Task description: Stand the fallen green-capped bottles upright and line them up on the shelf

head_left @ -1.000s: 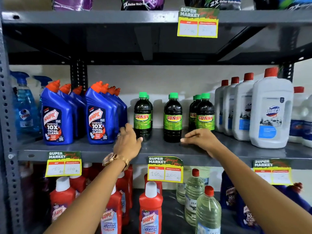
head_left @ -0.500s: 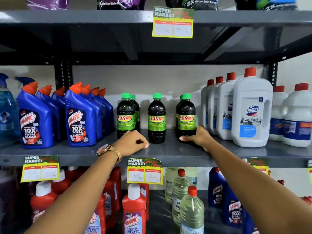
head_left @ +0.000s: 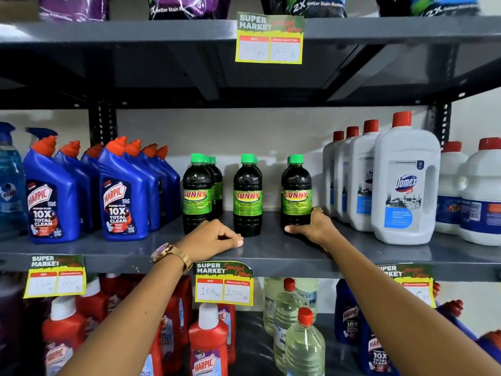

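while both arms reach in from below, all the green-capped sunny bottles are standing upright on the grey middle shelf (head_left: 271, 253), in three little rows going front to back. left sunny bottle (head_left: 197, 194) has a couple more tucked behind it, middle sunny bottle (head_left: 247, 196) has one peeking out behind, and the right sunny bottle (head_left: 296, 192) has one behind too.

left hand (head_left: 214, 237) sits on the shelf just in front of the left and middle bottles, fingers curled in loosely, not gripping anything, gold watch (head_left: 169, 255) on the wrist. right hand (head_left: 314, 226) is wrapped around the base of the right bottle, thumb across the front and fingers round the right side.

blue harpic bottles (head_left: 119, 199) are off to the left, white domex jugs (head_left: 405, 185) to the right, both well clear of the rows. a yellow price tag (head_left: 224, 284) hangs off the shelf edge right under the left wrist.
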`<state>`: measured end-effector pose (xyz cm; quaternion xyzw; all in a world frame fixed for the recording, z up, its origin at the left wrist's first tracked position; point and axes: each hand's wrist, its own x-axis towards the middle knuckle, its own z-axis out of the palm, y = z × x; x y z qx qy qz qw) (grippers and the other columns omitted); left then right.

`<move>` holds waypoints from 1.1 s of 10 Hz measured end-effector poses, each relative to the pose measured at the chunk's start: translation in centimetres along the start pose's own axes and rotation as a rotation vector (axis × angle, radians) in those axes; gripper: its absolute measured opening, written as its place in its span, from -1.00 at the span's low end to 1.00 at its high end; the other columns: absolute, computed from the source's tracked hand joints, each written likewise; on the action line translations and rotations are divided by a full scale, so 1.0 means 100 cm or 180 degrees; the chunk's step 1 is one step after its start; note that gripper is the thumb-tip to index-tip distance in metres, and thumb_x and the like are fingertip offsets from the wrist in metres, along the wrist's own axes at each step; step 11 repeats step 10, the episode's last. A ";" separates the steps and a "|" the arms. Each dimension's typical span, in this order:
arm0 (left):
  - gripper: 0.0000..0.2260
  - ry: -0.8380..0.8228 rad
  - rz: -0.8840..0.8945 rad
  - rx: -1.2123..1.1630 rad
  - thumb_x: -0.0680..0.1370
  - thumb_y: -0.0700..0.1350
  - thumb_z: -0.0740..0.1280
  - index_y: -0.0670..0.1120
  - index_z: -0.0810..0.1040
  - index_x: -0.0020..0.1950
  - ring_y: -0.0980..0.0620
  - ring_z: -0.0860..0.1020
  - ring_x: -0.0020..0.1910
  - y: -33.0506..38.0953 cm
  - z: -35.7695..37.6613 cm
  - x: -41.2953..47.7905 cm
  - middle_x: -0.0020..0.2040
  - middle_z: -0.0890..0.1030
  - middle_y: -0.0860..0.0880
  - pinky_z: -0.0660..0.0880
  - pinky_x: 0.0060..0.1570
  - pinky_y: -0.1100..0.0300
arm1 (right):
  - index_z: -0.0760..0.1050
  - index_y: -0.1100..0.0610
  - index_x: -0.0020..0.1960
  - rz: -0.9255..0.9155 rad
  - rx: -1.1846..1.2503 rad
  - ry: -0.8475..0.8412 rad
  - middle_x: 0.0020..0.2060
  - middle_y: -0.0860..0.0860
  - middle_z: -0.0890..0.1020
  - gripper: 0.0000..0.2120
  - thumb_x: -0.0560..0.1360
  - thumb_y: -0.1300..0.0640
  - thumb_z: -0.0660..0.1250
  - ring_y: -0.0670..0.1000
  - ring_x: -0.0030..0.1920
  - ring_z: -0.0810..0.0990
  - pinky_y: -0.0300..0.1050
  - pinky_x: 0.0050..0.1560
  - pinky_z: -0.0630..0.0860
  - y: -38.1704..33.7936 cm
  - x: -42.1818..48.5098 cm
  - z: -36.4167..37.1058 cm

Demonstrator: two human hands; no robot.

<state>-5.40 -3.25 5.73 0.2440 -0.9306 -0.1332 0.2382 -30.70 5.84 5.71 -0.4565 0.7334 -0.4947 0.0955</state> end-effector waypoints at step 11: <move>-0.73 -0.0027 0.0092 0.1028 0.54 0.04 0.32 -0.07 0.65 0.13 0.03 0.58 0.07 0.024 -0.020 -0.001 0.11 0.67 0.00 0.47 0.15 0.12 | -0.12 0.33 0.57 -0.0031 0.0282 -0.0078 0.49 0.24 0.31 0.05 0.39 0.05 0.52 0.19 0.46 0.34 0.04 0.45 0.29 -0.011 -0.014 -0.015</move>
